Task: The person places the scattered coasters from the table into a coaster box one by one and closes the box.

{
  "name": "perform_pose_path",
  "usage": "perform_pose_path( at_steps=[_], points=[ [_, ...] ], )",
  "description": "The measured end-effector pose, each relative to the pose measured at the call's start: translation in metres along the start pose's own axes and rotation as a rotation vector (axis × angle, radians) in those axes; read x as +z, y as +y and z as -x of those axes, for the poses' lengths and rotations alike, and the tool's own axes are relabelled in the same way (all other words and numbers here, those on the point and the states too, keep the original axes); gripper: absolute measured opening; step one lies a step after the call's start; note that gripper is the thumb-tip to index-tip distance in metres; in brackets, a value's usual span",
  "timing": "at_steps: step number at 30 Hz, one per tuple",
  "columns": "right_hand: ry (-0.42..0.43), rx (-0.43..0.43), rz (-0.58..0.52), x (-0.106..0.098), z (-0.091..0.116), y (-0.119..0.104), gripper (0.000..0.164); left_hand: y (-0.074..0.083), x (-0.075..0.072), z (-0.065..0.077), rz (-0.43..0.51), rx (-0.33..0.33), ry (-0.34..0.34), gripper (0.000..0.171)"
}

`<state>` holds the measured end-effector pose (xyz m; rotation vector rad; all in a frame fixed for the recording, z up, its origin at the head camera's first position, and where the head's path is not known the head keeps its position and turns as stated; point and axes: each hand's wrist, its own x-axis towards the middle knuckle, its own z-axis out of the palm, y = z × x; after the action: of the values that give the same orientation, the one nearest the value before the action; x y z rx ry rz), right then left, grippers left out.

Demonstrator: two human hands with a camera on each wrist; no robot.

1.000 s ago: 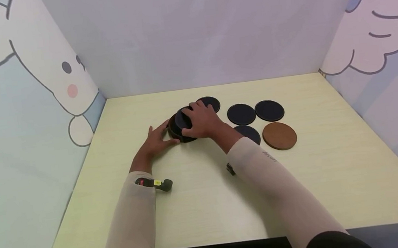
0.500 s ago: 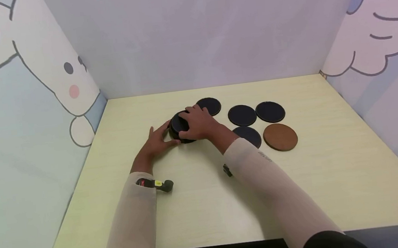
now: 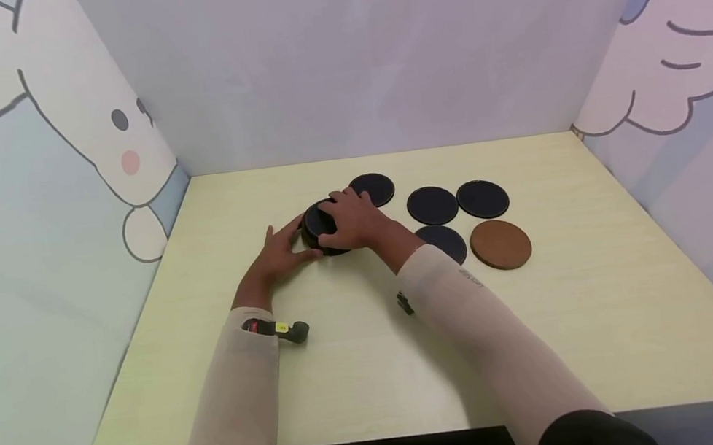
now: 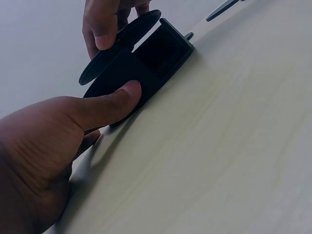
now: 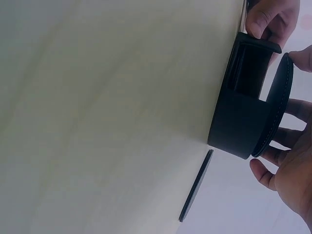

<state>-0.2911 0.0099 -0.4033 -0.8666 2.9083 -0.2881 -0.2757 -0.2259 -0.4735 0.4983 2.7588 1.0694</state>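
The left hand (image 3: pixel 281 254) grips one black holder (image 5: pixel 236 119); the right hand (image 3: pixel 356 219) pinches one stitched coaster (image 5: pixel 276 105) at its top. Four black coasters (image 3: pixel 432 205) and one brown coaster (image 3: pixel 500 244) lie nearby.

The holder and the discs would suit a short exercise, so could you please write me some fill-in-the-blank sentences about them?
1. The hand gripping the side of the holder is the person's ____ one.
2. The right hand grasps the held disc, whose colour is ____.
3. Including those partly covered, ____ black discs lie flat on the table.
4. In the head view, the loose disc farthest to the right is ____ in colour.

Missing words: left; black; four; brown.
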Motion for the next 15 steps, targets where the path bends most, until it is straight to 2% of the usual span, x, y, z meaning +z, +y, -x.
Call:
perform_pose_path(
  at_steps=[5, 15],
  points=[
    [0.0, -0.018, 0.007, 0.0003, -0.0006, -0.0011, 0.073, 0.0016, -0.0012, 0.0018, 0.013, -0.029, -0.001, 0.097],
    [0.008, -0.028, 0.029, 0.0003, 0.0001, -0.0008, 0.067, -0.0002, -0.0006, -0.0003, 0.016, -0.012, -0.006, 0.098]
  ],
)
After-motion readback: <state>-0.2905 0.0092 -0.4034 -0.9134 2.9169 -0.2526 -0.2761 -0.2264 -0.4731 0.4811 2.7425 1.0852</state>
